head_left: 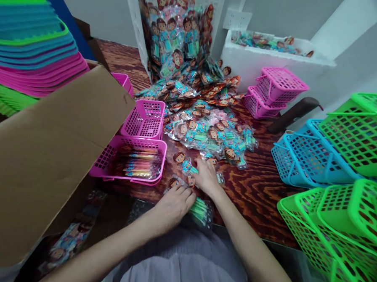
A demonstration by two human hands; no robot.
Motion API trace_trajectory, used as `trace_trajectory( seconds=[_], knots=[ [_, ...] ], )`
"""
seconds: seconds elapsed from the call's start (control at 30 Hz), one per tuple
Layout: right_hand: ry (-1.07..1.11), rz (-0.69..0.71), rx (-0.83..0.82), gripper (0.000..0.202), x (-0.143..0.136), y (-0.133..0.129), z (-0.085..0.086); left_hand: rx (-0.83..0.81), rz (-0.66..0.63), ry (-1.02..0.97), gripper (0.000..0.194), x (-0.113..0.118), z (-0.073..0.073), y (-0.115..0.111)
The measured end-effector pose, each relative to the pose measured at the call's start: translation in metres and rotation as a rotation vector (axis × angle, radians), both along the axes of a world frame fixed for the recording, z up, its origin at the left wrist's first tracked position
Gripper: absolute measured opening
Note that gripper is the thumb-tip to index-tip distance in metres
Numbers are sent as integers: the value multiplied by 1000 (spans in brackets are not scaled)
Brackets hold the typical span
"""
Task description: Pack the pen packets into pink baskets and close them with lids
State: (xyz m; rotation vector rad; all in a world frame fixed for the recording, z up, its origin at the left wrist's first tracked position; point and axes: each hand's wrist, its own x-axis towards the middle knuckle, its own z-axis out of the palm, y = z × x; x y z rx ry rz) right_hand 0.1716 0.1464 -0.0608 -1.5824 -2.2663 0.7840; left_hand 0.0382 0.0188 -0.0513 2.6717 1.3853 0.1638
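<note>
So, far upper left: tall nested stack of green, blue and pink plastic baskets (26, 44). Below it, big brown cardboard flap (49, 138) fills the left side. Right of the flap, left of centre: rectangular pink lattice plastic basket (107, 155) with a row of slim yellow, orange and pink packets (139, 163) in it; second pink lattice basket (148, 110) just behind. Top centre: white plastic crate (130, 20), packed with clear bags of cartoon figures (173, 35).

Lower centre: left hand (175, 203) palm down, fingers together and half curled over clear packets with green contents (200, 211); underside hidden, can't tell if it grips. Just above, right hand (207, 175) partly closed, thumb side at the green end of a single clear packet with a brown-haired figure in blue (185, 162), flat on the dark red-brown wood-grain table (248, 199); can't tell if pinched or only touched. Loose pile of similar packets (208, 129) beyond.

Upper right: white foam box (271, 61), more packets on top; two stacked pink baskets (283, 80) in front. Far right: blue lattice baskets (314, 156), green ones (338, 224) lower right
</note>
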Motion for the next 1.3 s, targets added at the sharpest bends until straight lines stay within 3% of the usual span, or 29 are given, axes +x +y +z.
trace_trajectory(
  seconds=[0.13,0.2,0.27,0.33,0.43,0.6,0.7,0.83,0.97,1.03,1.13,1.3],
  knots=[
    [136,21,-92,13,24,21,4,-33,3,6,24,-2,5,-1],
    [202,109,-140,13,48,20,7,-36,4,-1,24,-3,8,-2],
    [39,218,-64,9,69,9,5,-34,4,-5,24,-3,11,-2],
    [-166,232,52,22,81,-5,-1,-28,2,3,25,-3,12,-3],
    [-310,198,70,48,82,-22,-8,-11,-10,22,24,-3,10,-4],
    [-453,229,57,14,70,-25,3,5,12,30,26,-1,5,-7],
    [-481,246,103,9,65,-26,12,-1,16,19,26,-1,3,-9],
    [-426,257,82,13,65,-35,19,0,25,6,29,-1,-1,-10],
    [-219,116,0,20,70,-47,23,-12,27,-27,35,-2,-5,-11],
    [-96,59,71,42,71,-53,23,-6,29,-40,38,-3,-7,-10],
    [16,108,134,68,67,-62,19,32,45,-53,39,-3,-8,-8],
    [141,140,-78,61,64,-72,15,82,62,-80,38,-4,-7,-5]
  ],
)
